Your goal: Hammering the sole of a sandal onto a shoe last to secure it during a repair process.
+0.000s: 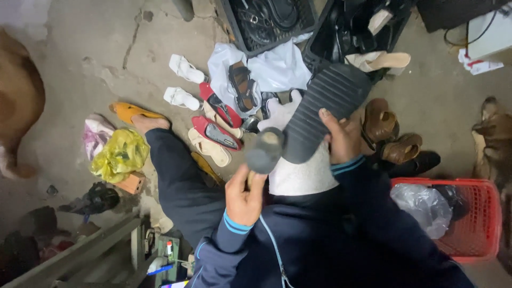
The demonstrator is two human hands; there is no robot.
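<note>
My left hand (244,198) is closed around a short handle; its round grey head (265,151) sticks up just past my fingers and touches the lower end of the black ribbed sole (322,109). My right hand (343,140) grips that sole at its side edge, thumb on the ribbed face, holding it tilted, sole side up, above my lap. Under the sole, between my hands, lies a white cloth (301,178) over my thigh.

Beyond my left hand, on the floor, sit red sandals (216,130), beige sandals (209,148) and, farther off, a pair of white ones (184,82). My foot in an orange slipper (133,113) stretches out to the left of them, with a yellow bag (120,153) near it. Past the sole's far end stand two black crates (277,21) holding shoes and straps, with a white plastic bag (277,68) in front. Just beside my right hand are brown shoes (392,136). To its right and nearer me stands a red basket (472,218) with a clear bag inside. A dog (493,138) lies beyond the basket.
</note>
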